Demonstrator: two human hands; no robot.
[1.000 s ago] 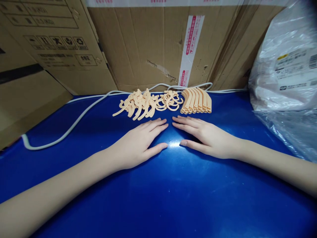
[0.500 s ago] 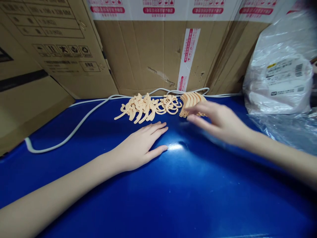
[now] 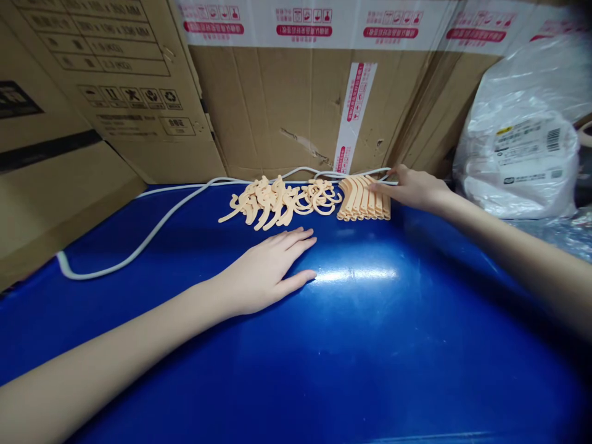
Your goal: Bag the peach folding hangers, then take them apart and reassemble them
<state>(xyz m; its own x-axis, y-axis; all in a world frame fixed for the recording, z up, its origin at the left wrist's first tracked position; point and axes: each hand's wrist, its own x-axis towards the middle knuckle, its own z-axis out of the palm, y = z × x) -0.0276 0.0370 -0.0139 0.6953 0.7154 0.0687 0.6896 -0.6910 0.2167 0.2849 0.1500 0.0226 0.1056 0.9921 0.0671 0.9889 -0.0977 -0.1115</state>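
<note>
My left hand [image 3: 271,271] lies flat on the blue tabletop, fingers stretched out and thumb apart, holding nothing. Just beyond its fingertips is a loose heap of curved beige pieces [image 3: 263,203]. Thin beige C-shaped rings [image 3: 319,197] are tangled beside that heap. Farther right, curved hollow beige pieces [image 3: 358,200] are lined up side by side in a neat row. My right hand [image 3: 414,187] is at the right end of this row, its thumb over the pieces and its forefinger apart behind them. No piece shows lifted in it, and its other fingers are partly hidden.
Cardboard boxes [image 3: 287,111] stand along the back and a further box [image 3: 115,74] on the left. A white cable [image 3: 160,225] runs along the back and loops down at left. At the right back sits a plastic-wrapped white package [image 3: 522,154] with clear film around its base.
My right hand has moved right and back, from over the front of the row to its right end, uncovering the lined-up pieces. My left hand stays in place; the view has shifted slightly.
</note>
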